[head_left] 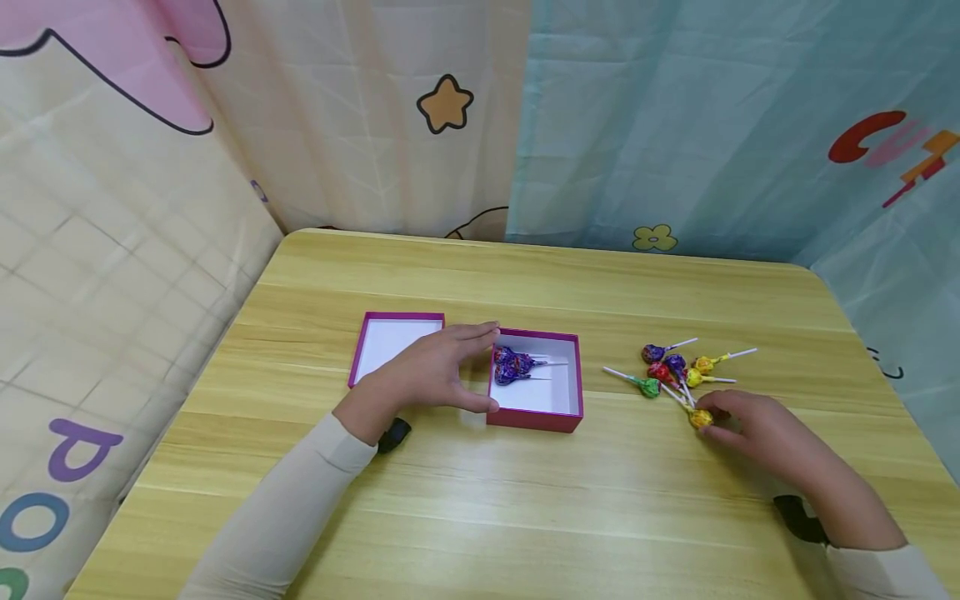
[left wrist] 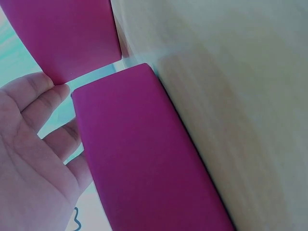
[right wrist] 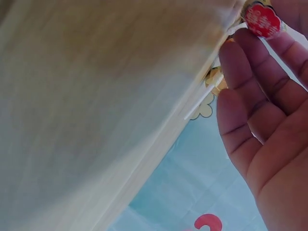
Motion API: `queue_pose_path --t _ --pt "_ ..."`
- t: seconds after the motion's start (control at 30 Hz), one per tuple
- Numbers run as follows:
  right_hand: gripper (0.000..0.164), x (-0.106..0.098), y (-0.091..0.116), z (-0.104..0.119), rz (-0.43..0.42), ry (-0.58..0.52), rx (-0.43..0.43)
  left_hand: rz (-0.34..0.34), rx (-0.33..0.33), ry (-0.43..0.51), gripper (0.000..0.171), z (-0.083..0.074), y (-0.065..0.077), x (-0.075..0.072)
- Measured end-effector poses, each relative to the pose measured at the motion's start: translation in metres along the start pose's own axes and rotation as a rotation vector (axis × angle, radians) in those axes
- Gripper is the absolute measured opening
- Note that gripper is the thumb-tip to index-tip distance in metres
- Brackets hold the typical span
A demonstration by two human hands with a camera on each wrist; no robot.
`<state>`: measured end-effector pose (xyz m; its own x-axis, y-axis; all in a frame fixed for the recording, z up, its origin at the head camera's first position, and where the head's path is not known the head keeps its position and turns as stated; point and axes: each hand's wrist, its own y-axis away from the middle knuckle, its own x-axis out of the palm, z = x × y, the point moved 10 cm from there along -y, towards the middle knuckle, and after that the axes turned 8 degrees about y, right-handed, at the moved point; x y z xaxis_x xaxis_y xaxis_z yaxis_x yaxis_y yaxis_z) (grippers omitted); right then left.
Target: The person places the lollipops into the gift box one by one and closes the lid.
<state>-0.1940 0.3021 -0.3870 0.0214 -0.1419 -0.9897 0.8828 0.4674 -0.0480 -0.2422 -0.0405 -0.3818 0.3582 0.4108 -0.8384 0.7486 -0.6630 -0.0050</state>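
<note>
My left hand (head_left: 431, 367) holds the left side of an open magenta box (head_left: 558, 422), fingers at its back corner and thumb at its front corner. Several dark purple wrapped lollipops (head_left: 512, 367) lie inside, heads to the left. With thumb and fingertips my right hand (head_left: 757, 429) pinches the head of a yellow lollipop (head_left: 701, 418) at the near edge of a loose pile. In the right wrist view, the red label of that lollipop (right wrist: 263, 20) shows between the fingertips. In the left wrist view, the left hand (left wrist: 41, 139) has fingertips against the box (left wrist: 72, 38).
The box lid (head_left: 390, 343), white inside, lies left of the box, partly behind the left hand. The pile holds a green lollipop (head_left: 648, 387), a red one (head_left: 660, 372), purple ones (head_left: 653, 353) and yellow ones (head_left: 703, 365) on the wooden table (head_left: 525, 517). Printed curtains hang behind.
</note>
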Motion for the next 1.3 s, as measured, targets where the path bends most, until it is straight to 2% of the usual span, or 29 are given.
queue_pose_path --t 0.3,0.7,0.97,1.13,1.3 --pt "0.024 -0.014 0.001 0.002 -0.036 0.009 0.023 -0.001 -0.005 0.003 0.102 0.001 0.001 0.000" --pt "0.037 -0.046 0.001 0.024 -0.196 0.054 -0.079 0.002 -0.008 0.011 0.103 0.002 0.002 0.000" --pt "0.036 -0.057 -0.010 0.040 -0.219 0.034 -0.109 0.005 -0.015 0.007 0.104 0.002 0.001 0.000" --pt "0.038 -0.067 -0.017 0.051 -0.262 0.010 -0.143 0.005 -0.010 0.004 0.103 0.001 0.001 0.001" --pt "0.039 -0.076 -0.026 0.062 -0.287 -0.043 -0.181 0.011 -0.009 0.003 0.103 0.001 0.000 0.001"
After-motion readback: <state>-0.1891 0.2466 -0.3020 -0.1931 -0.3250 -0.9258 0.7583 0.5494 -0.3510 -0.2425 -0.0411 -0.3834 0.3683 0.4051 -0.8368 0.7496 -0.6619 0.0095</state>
